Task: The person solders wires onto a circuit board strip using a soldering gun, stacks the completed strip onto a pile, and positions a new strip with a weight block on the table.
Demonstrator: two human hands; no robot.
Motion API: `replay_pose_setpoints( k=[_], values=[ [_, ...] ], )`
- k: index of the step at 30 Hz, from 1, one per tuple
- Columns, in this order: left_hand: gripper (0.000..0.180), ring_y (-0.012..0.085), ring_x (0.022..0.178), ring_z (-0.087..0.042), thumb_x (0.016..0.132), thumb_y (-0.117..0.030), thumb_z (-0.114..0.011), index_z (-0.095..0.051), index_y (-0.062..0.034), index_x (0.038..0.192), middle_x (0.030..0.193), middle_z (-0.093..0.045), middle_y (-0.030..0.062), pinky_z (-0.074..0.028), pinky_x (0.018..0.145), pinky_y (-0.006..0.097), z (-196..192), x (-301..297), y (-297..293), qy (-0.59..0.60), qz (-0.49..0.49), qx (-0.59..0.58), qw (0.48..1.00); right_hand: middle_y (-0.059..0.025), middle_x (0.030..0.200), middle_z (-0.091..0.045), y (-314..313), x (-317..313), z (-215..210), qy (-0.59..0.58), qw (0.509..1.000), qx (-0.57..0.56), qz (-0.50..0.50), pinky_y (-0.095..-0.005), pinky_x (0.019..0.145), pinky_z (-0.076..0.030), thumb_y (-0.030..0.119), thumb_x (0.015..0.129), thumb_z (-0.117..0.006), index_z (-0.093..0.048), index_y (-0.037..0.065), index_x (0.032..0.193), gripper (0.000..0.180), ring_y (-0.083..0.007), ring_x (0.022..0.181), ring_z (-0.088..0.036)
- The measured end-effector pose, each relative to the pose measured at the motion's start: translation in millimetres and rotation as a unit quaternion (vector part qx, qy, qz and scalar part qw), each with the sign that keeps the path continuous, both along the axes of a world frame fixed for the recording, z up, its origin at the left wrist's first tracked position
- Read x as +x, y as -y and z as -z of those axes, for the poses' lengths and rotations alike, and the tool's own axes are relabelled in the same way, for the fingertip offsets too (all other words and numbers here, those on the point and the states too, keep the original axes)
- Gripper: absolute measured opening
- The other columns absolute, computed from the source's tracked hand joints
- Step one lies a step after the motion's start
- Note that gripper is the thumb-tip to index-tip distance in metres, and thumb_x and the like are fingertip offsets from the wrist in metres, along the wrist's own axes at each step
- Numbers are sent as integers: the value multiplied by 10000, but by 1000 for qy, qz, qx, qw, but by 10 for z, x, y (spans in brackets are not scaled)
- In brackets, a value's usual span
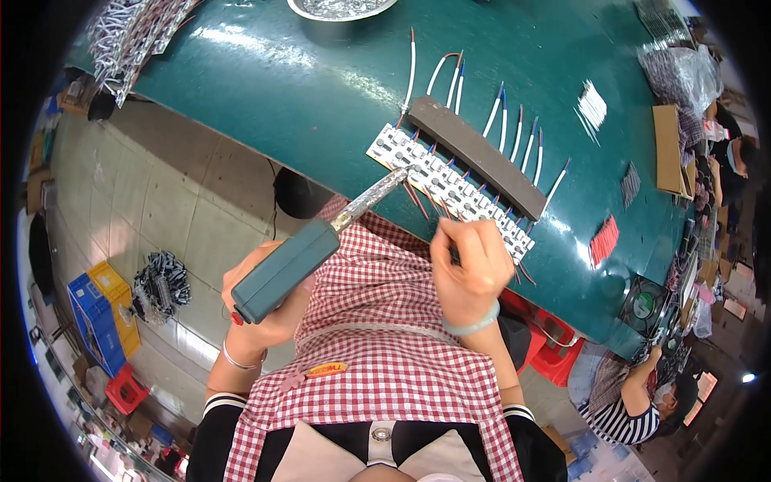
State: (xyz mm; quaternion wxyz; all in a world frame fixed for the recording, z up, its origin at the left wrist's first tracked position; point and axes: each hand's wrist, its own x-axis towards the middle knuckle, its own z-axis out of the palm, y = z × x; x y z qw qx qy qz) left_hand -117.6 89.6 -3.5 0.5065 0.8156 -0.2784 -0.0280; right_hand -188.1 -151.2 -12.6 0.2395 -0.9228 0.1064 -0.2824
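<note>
My left hand (279, 317) is wrapped round a dark green soldering gun (287, 271). Its stained metal barrel slants up to the right, and the tip meets a white strip of small circuit boards (456, 191) near the table edge. Red and yellow wires stick out along the strip's near side. Behind it, a dark grey bar (475, 157) lies across several white-sleeved wires with blue or red ends. Close to the strip's near edge, my right hand (474, 277) is closed in a pinch; what its fingers hold, if anything, cannot be made out.
On the green table (313, 104) lie white sleeves (593, 106), red sleeves (604, 241) and a grey bundle (630, 185). A white bowl (341, 8) stands at the far edge. A black fan (645, 304) and a seated co-worker (634, 410) are at the right. Crates (104, 313) stand on the floor, left.
</note>
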Motion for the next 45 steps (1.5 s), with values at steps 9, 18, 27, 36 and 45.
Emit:
replay_pose_setpoints(
  k=[9, 18, 27, 36, 45],
  values=[
    [259, 268, 712, -679, 663, 87, -716, -685, 70, 920, 865, -678, 152, -551, 659, 318, 58, -48, -95, -64, -69, -20, 995, -118, 796, -656, -15, 196, -114, 46, 996, 51, -51, -307, 607, -509, -128, 729, -757, -706, -2, 900, 219, -231, 689, -647],
    [249, 280, 751, -695, 658, 104, -706, -675, 61, 902, 873, -676, 145, -562, 677, 326, -5, 17, -61, -46, -34, -13, 998, -104, 791, -645, -82, 383, 157, 39, 997, 50, -46, -325, 591, -499, -101, 728, -765, -705, 9, 885, 201, -241, 672, -638],
    [267, 288, 752, -687, 647, 106, -695, -654, 54, 906, 872, -674, 141, -550, 687, 322, -34, 103, -22, -34, 8, 8, 999, -100, 789, -636, -74, 409, 132, 24, 998, 45, -40, -333, 593, -491, -88, 734, -760, -704, 13, 877, 183, -244, 680, -633],
    [252, 251, 687, -651, 638, 96, -690, -635, 39, 878, 825, -659, 128, -508, 637, 293, -103, 133, -6, -71, 10, 32, 997, -95, 812, -614, -65, 394, 153, 19, 997, 48, -54, -353, 610, -495, -81, 718, -748, -688, 8, 909, 218, -253, 719, -617],
    [226, 243, 632, -634, 627, 93, -680, -657, 44, 846, 786, -642, 124, -499, 587, 287, -73, 105, -23, -22, 0, 16, 1000, -93, 807, -613, -75, 407, 149, 17, 998, 41, -49, -353, 609, -495, -75, 719, -752, -686, 7, 898, 207, -252, 714, -614]
  ],
)
